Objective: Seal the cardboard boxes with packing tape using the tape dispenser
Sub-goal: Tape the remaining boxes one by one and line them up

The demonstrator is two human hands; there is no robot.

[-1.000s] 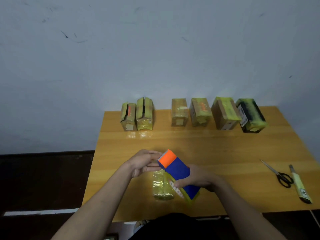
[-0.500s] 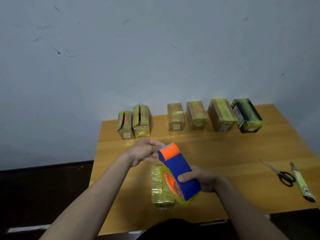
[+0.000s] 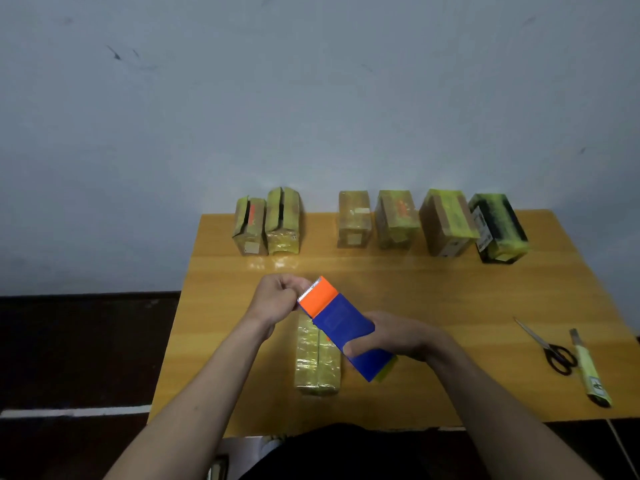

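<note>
My right hand (image 3: 398,336) grips a blue tape dispenser (image 3: 343,323) with an orange head and a serrated blade, held tilted above the table. At the blade end my left hand (image 3: 277,299) has its fingers curled and pinches there; the tape end itself is too small to make out. Under the dispenser a small cardboard box (image 3: 317,358) wrapped in yellowish tape lies on the wooden table (image 3: 433,296). Several more taped boxes stand in a row at the table's far edge, two on the left (image 3: 266,223) and the others on the right (image 3: 433,220).
Black-handled scissors (image 3: 550,348) and a yellow utility knife (image 3: 590,372) lie near the table's right edge. A grey wall rises behind the table. Dark floor with a white line lies to the left.
The dispenser has turned so its blue back faces me and the tape roll is hidden. Both hands stay at the same spot over the box. The view has shifted slightly.
</note>
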